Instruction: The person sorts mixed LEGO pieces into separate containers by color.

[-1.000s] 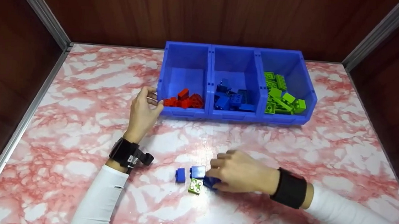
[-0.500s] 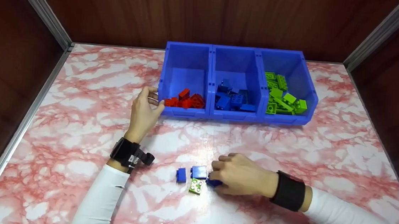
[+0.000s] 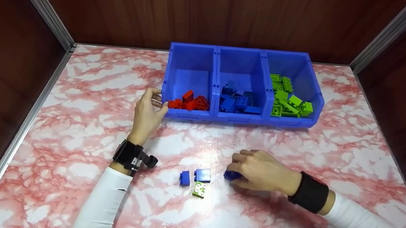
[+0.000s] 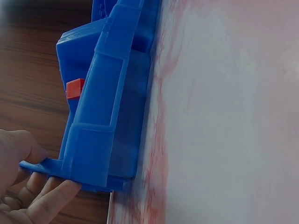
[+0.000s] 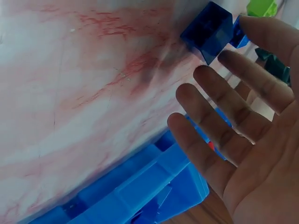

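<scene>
My left hand [image 3: 147,113] grips the left side wall of the blue storage bin [image 3: 190,116] at its front corner; in the left wrist view the thumb lies over the rim and the fingers under it. Several red toy bricks [image 3: 189,104] lie inside that bin. Over the table my right hand [image 3: 262,171] pinches a dark blue toy brick [image 3: 232,175] between thumb and fingertips. The right wrist view shows this brick [image 5: 208,32] with its hollow underside exposed. Left of that hand lie a small blue brick [image 3: 185,178], a larger blue brick [image 3: 203,175] and a green brick [image 3: 200,189].
Joined to the left bin are a middle bin [image 3: 239,119] with several blue bricks [image 3: 241,101] and a right bin [image 3: 293,122] with several green bricks [image 3: 289,104]. Wooden panels [image 3: 210,16] enclose the marbled table [image 3: 100,84] at the back and sides.
My right hand has moved right and slightly away from me with the dark blue brick, away from the other loose bricks. My left hand keeps its grip on the bin.
</scene>
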Action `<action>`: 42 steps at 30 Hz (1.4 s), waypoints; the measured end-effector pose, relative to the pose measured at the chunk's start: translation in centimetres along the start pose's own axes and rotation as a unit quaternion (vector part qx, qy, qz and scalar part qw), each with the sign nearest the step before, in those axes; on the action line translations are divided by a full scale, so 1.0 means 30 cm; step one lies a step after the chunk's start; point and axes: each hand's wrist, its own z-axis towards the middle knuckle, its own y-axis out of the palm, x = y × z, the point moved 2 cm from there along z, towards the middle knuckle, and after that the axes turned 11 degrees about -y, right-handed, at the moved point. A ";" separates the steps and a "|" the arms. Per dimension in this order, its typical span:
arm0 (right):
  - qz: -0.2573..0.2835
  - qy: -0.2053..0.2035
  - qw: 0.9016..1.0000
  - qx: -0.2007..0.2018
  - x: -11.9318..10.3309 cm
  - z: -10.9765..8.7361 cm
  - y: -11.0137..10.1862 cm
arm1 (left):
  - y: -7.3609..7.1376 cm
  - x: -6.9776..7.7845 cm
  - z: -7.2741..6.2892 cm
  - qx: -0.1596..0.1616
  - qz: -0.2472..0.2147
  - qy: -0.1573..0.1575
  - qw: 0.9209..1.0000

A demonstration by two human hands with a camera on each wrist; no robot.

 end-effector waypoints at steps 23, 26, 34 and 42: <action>0.063 0.033 0.997 -0.040 -0.029 0.051 0.050 | -0.005 0.007 0.000 0.001 -0.003 0.002 1.000; 0.066 0.025 0.997 -0.031 -0.035 0.061 0.061 | -0.003 0.005 0.000 -0.002 -0.005 -0.001 1.000; 0.110 0.033 0.993 -0.017 -0.009 0.070 0.018 | 0.001 -0.001 0.003 -0.005 -0.006 -0.003 1.000; 0.136 0.061 0.988 0.025 0.113 0.098 -0.120 | 0.002 0.002 0.001 -0.003 -0.007 -0.002 1.000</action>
